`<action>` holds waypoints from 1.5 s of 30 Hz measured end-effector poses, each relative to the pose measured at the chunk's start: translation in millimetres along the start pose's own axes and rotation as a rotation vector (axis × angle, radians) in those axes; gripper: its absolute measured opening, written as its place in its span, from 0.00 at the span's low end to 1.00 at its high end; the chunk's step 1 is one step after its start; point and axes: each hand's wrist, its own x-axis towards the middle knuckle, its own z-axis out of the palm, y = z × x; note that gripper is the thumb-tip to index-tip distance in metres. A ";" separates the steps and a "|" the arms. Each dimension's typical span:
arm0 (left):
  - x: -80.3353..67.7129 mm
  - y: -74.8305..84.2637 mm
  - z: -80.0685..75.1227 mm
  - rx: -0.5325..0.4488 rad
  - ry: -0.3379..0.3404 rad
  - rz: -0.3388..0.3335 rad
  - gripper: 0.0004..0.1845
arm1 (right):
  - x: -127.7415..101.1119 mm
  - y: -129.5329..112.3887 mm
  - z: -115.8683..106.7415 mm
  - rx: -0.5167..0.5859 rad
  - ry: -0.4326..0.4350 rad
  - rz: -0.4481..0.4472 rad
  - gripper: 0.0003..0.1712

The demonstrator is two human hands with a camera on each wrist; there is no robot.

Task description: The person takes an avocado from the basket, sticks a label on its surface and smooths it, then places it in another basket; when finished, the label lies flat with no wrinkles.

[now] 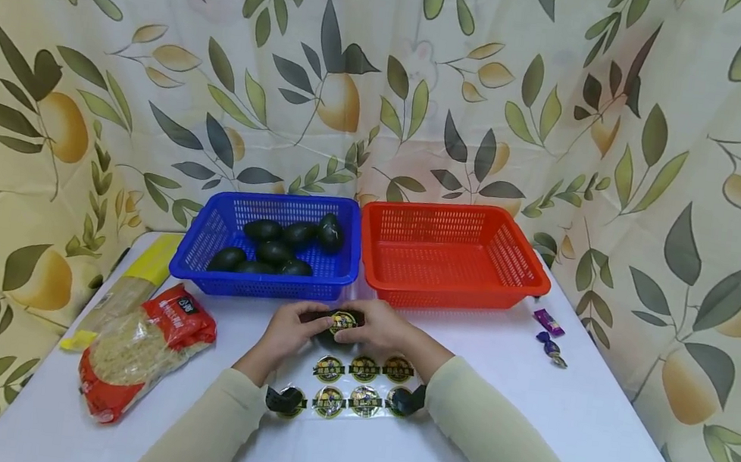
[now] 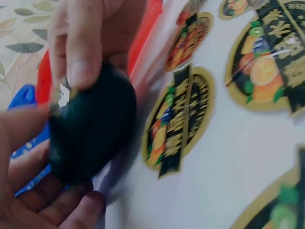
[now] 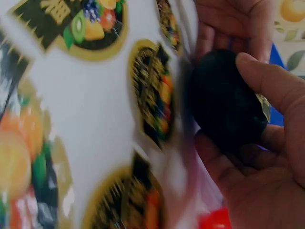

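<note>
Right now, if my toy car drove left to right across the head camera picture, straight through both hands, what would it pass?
Yellow-ended packet → red-ended bag → left hand → dark fruit → right hand → purple twist-wrapped candy.

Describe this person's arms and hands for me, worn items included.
The left sleeve and right sleeve are long, plain and pale greenish-beige. The left hand and right hand are ungloved, and no rings show. A small black piece juts out near each wrist.
</note>
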 end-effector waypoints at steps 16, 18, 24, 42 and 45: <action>14.4 42.4 62.2 -0.692 -0.155 -0.196 0.22 | -58.0 -4.5 -134.1 0.132 -0.098 0.085 0.30; 18.0 48.3 69.6 -0.777 -0.161 -0.203 0.22 | -48.0 -1.7 -152.0 0.124 -0.067 0.128 0.31; 25.9 62.0 81.7 -0.909 -0.088 -0.264 0.22 | -1.4 20.7 -180.0 0.207 -0.036 0.248 0.33; 27.2 65.8 88.2 -0.877 -0.062 -0.283 0.20 | 96.2 79.1 -172.3 0.149 0.002 0.485 0.34; 28.4 64.6 87.5 -0.893 -0.065 -0.286 0.17 | 106.1 85.9 -163.2 0.083 -0.007 0.505 0.36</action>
